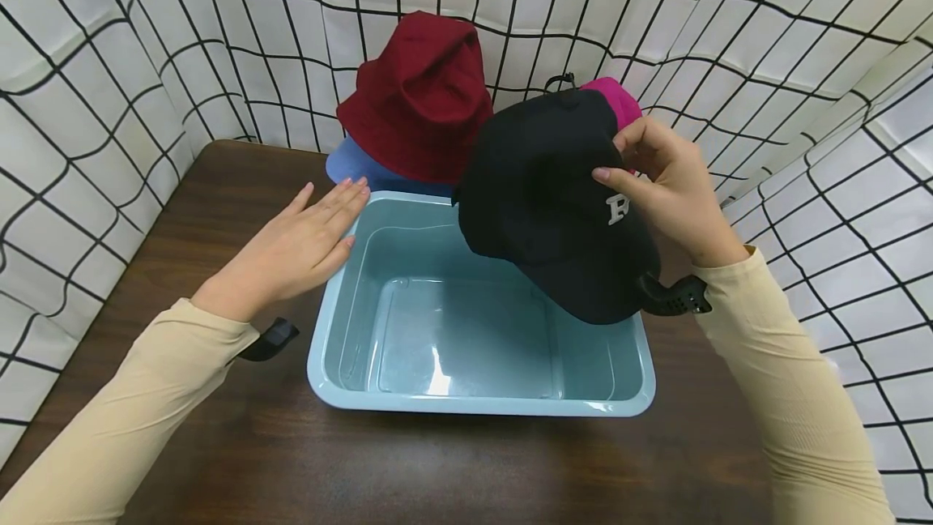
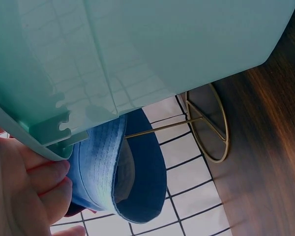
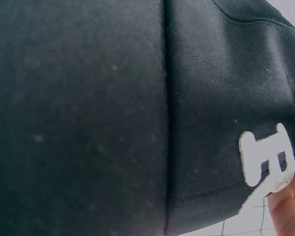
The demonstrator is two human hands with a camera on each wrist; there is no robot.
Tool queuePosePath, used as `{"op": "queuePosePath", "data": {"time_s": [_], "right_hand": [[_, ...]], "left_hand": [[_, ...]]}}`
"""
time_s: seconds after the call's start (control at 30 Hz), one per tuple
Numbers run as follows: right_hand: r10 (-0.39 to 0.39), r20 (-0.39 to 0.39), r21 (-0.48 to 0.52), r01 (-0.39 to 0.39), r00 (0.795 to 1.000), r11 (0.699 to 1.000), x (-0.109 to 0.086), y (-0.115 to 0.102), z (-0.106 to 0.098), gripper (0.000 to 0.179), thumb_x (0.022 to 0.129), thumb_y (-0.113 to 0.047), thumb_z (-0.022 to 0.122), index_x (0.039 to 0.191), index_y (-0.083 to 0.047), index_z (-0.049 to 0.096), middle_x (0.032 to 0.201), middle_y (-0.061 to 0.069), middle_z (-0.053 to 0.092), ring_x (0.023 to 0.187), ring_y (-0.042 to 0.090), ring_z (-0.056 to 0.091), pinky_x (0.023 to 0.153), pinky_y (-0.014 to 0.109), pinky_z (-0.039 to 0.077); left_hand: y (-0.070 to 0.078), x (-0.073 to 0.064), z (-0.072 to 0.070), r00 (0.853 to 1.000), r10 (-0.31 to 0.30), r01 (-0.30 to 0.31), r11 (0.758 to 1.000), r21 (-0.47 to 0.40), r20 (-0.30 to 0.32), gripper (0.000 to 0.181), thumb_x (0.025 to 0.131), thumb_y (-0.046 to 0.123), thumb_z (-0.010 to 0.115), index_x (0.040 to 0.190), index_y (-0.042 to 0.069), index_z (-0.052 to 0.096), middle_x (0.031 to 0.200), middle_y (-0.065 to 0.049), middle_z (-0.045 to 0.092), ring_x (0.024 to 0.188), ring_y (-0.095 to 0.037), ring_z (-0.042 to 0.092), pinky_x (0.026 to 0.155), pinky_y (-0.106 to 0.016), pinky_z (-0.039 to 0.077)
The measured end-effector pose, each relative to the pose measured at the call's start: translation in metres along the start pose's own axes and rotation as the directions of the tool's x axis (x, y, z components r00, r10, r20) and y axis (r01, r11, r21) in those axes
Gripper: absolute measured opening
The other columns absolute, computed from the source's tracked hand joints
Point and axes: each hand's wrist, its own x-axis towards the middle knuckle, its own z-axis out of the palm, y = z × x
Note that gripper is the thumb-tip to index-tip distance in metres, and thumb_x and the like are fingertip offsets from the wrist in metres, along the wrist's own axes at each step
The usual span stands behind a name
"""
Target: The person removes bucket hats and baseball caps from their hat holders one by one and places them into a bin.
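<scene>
A black baseball cap (image 1: 547, 177) with a white letter on its front hangs tilted over the back right of a light blue plastic basin (image 1: 481, 405). My right hand (image 1: 666, 185) pinches the cap's crown between thumb and fingers; in the right wrist view the cap's dark cloth (image 3: 206, 98) fills most of the picture. At the basin's back left corner, my left hand (image 1: 291, 245) lies with straight fingers against the rim. The left wrist view has that hand (image 2: 29, 191) right under the rim, close to a blue bucket hat (image 2: 96, 167).
Behind the basin, a dark red bucket hat (image 1: 426, 96) sits above the blue one. Part of a bright pink hat (image 1: 615, 101) shows behind the cap. A brass-coloured wire stand (image 2: 226, 140) is by the blue hat. Black wire grid panels (image 1: 291, 31) enclose the brown wooden table (image 1: 437, 468).
</scene>
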Motion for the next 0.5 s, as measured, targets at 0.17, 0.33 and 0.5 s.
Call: {"op": "queuePosePath", "data": {"time_s": [0.17, 0.33, 0.5], "right_hand": [[-0.005, 0.034, 0.022, 0.005, 0.999, 1.0, -0.005, -0.003, 0.006, 0.024, 0.073, 0.02, 0.067, 0.09, 0.012, 0.052, 0.084, 0.004, 0.052, 0.072, 0.015, 0.052, 0.069, 0.02, 0.046], [-0.003, 0.081, 0.03, 0.0, 0.997, 1.0, -0.008, -0.006, 0.013, 0.025, 0.072, 0.018, 0.069, 0.09, 0.009, 0.054, 0.082, 0.003, 0.054, 0.072, 0.015, 0.053, 0.067, 0.02, 0.047], [0.009, 0.128, 0.031, -0.013, 0.992, 0.999, -0.011, -0.007, 0.02, 0.024, 0.072, 0.016, 0.071, 0.089, 0.006, 0.056, 0.079, 0.004, 0.057, 0.069, 0.015, 0.054, 0.062, 0.021, 0.048]], "left_hand": [[0.0, 0.0, 0.0, 1.0, 0.006, -0.006, 1.0, 0.004, -0.012, 0.058, 0.097, 0.025, 0.04, 0.146, -0.003, 0.027, 0.153, -0.017, 0.023, 0.142, -0.03, 0.017, 0.112, -0.053, 0.01], [0.001, 0.0, 0.0, 1.0, 0.0, 0.0, 1.0, 0.007, -0.007, 0.059, 0.097, 0.025, 0.041, 0.146, -0.003, 0.026, 0.153, -0.017, 0.023, 0.142, -0.03, 0.017, 0.112, -0.053, 0.01], [0.001, 0.001, 0.0, 1.0, 0.001, -0.001, 1.0, 0.01, -0.006, 0.059, 0.097, 0.025, 0.042, 0.146, -0.003, 0.027, 0.153, -0.018, 0.023, 0.142, -0.031, 0.017, 0.112, -0.053, 0.01]]}}
